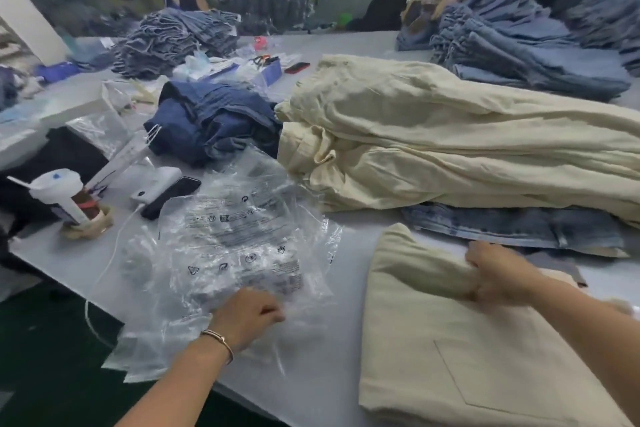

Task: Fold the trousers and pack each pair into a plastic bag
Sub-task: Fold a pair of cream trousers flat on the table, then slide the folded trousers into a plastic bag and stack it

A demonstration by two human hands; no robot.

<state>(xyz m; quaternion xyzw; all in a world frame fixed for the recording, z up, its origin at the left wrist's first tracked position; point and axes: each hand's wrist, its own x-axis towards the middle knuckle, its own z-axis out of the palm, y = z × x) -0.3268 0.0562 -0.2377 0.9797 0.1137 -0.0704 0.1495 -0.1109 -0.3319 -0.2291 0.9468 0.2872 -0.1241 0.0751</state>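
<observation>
A folded pair of cream trousers [433, 340] lies at the near right of the grey table [353, 246]. My right hand [495, 274] grips the upper fold of these trousers, fingers curled into the cloth. To their left lies a loose stack of clear plastic bags [235, 239] with printed warning marks. My left hand [249, 315], a bracelet on its wrist, pinches the near edge of the top bag. Behind, a heap of unfolded cream trousers [450, 142] rests on denim pieces [512, 225].
A dark blue denim bundle [211, 118] sits behind the bags. A drink cup with a straw [62, 198], a phone [173, 194] and a white power bank with cable stand at the left. Two other people work at denim piles [173, 35] across the table.
</observation>
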